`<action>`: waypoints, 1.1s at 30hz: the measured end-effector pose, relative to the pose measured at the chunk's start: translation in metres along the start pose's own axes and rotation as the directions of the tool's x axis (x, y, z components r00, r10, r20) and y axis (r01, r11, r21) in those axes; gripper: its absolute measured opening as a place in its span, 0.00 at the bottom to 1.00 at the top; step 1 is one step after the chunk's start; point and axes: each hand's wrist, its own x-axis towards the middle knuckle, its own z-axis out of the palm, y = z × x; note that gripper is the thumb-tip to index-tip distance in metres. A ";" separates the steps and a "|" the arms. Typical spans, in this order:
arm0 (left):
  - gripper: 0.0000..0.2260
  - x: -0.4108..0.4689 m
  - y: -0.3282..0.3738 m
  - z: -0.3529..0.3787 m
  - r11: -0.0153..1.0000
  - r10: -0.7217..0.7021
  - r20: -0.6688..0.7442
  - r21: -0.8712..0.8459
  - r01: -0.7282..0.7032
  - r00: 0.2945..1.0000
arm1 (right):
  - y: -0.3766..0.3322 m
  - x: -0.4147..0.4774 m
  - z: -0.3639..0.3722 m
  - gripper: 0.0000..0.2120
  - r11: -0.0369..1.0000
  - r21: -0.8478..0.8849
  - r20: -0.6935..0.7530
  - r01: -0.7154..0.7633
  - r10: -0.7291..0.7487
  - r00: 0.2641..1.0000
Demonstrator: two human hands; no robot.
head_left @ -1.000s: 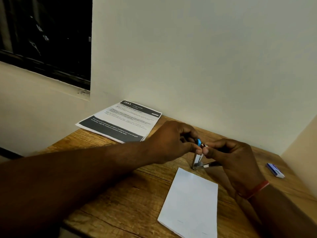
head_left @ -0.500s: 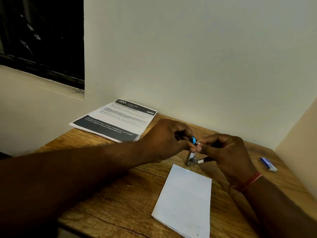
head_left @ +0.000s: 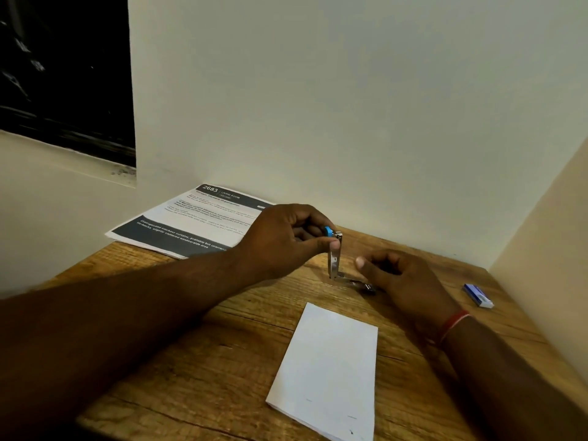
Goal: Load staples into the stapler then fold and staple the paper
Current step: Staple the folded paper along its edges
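A small metal stapler point(head_left: 334, 261) with a blue cap stands swung open on the wooden table point(head_left: 229, 361), its top arm upright and its base lying flat toward the right. My left hand point(head_left: 286, 240) pinches the upright arm near the blue tip. My right hand point(head_left: 404, 281) rests over the flat base with fingers curled; whether it grips the base is hidden. A folded white paper point(head_left: 331, 367) lies in front of the stapler, nearer me.
A blue and white staple box point(head_left: 477, 296) lies at the right by the side wall. A printed sheet point(head_left: 191, 221) sits at the back left against the wall. Walls close the table at the back and right.
My right hand has left the stapler's upper tip and dropped to the base on the table. My left hand still holds the upright arm. The camera view shifted slightly.
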 end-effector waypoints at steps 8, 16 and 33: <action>0.12 -0.002 0.000 0.005 1.000 0.030 0.003 0.007 -0.030 1.000 | 0.006 0.001 -0.003 0.05 0.915 -0.376 0.184 0.148 -0.083 0.979; 0.11 -0.004 0.001 0.009 0.992 0.065 0.058 0.103 -0.071 0.996 | -0.005 -0.001 -0.005 0.23 0.979 0.187 -0.012 0.084 -0.084 0.996; 0.10 -0.003 -0.007 0.018 0.987 0.071 0.102 -0.152 -0.055 0.992 | -0.028 -0.025 0.037 0.23 0.963 0.239 0.121 0.127 -0.160 0.980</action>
